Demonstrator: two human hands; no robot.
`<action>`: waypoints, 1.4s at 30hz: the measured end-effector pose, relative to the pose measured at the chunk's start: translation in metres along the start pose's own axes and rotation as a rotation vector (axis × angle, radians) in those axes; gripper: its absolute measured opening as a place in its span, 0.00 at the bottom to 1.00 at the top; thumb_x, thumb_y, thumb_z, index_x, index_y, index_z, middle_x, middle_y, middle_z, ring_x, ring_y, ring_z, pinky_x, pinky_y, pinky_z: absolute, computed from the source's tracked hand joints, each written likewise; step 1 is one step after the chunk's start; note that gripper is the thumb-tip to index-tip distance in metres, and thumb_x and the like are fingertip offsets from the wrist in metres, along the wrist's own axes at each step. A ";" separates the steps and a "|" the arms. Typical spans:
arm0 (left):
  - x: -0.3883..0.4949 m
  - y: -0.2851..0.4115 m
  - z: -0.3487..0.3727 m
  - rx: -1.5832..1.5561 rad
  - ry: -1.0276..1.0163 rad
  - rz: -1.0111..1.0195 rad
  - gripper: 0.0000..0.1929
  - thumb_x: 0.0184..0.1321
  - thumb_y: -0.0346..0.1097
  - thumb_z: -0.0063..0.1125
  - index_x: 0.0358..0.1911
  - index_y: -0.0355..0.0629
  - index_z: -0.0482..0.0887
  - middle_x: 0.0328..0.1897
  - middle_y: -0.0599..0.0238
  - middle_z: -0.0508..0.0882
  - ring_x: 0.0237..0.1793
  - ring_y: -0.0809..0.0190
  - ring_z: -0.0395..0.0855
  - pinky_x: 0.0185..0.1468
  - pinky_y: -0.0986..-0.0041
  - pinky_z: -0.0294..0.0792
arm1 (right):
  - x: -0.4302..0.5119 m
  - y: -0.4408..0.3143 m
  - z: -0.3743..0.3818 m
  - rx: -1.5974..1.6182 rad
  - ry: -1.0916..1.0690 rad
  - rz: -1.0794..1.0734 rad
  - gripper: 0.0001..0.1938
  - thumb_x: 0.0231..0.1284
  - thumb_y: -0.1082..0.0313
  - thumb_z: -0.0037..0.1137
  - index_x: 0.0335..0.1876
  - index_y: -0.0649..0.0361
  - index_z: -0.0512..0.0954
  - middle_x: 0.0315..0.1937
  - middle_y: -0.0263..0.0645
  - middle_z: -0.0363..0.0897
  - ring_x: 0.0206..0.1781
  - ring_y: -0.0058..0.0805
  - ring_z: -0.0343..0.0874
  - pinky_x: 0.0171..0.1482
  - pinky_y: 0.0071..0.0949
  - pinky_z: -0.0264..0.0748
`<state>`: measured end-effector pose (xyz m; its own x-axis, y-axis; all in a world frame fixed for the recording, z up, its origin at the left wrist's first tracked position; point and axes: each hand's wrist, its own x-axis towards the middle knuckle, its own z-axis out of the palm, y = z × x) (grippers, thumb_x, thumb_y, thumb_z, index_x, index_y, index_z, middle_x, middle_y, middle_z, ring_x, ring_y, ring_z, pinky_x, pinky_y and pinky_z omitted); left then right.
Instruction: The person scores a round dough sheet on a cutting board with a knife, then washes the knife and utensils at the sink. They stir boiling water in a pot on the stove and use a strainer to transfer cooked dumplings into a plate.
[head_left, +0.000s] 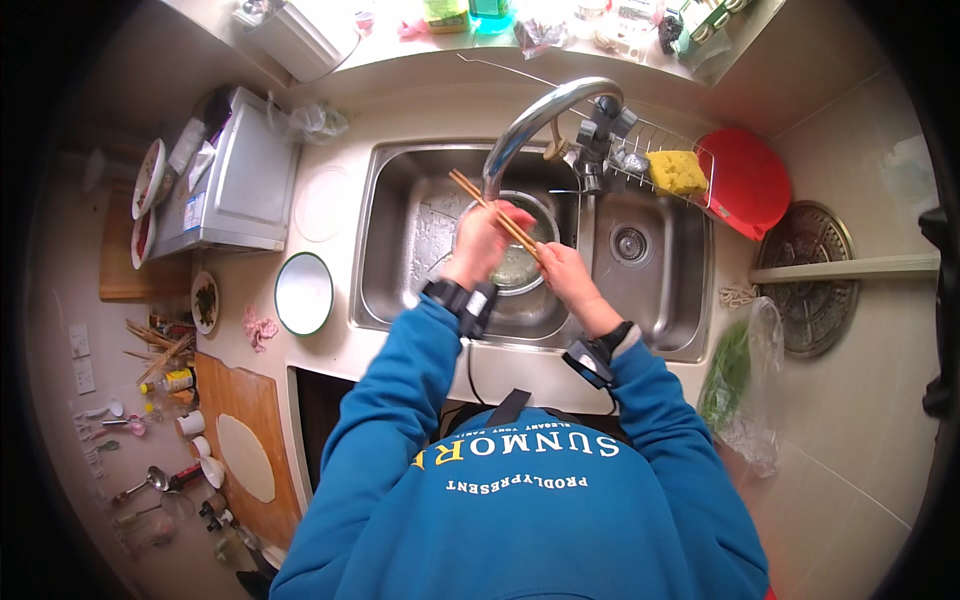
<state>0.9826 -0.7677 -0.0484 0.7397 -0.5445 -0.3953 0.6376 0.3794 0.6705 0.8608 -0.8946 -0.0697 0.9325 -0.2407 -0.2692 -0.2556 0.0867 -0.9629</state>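
Note:
Over the left basin of a double steel sink (405, 225), my right hand (566, 276) grips the lower end of a pair of wooden chopsticks (466, 183). My left hand (480, 238) is on the chopsticks' middle, just under the spout of the curved chrome faucet (536, 112); some of its fingers are blurred. Beneath both hands sits a round metal bowl (553, 217) with pale, cloudy contents, partly hidden by the hands. The chopsticks slant from upper left to lower right.
A wire rack (645, 150) with a yellow sponge (676, 172) stands behind the right basin (652, 300). Left of the sink are a green-rimmed white bowl (304, 294) and a pink cloth (259, 330). Flattened dough (246, 457) lies on a wooden board (217, 382). Bagged greens (727, 375) are at right.

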 end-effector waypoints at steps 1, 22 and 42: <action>-0.009 -0.018 0.010 -0.053 -0.015 -0.040 0.13 0.71 0.39 0.41 0.40 0.35 0.75 0.38 0.46 0.83 0.43 0.47 0.83 0.49 0.58 0.75 | 0.004 0.001 0.006 -0.018 0.033 0.045 0.16 0.71 0.55 0.46 0.29 0.56 0.74 0.17 0.23 0.65 0.17 0.11 0.60 0.19 0.15 0.57; -0.010 0.046 -0.049 0.087 0.016 0.101 0.14 0.71 0.46 0.45 0.47 0.48 0.79 0.51 0.65 0.83 0.52 0.63 0.78 0.54 0.63 0.67 | 0.095 -0.039 0.066 -0.256 -0.249 -0.478 0.14 0.68 0.58 0.48 0.41 0.60 0.78 0.33 0.54 0.79 0.39 0.53 0.78 0.38 0.41 0.72; -0.079 0.038 -0.093 0.094 0.003 0.619 0.08 0.67 0.27 0.49 0.44 0.37 0.82 0.49 0.58 0.84 0.48 0.64 0.82 0.51 0.71 0.75 | 0.073 -0.020 -0.007 0.139 -0.313 0.063 0.22 0.59 0.66 0.58 0.59 0.60 0.72 0.52 0.40 0.78 0.44 0.27 0.81 0.37 0.24 0.77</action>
<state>0.9681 -0.6404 -0.0503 0.9665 -0.2431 0.0823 0.0694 0.5563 0.8281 0.9321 -0.9208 -0.0707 0.9547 0.0753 -0.2879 -0.2976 0.2283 -0.9270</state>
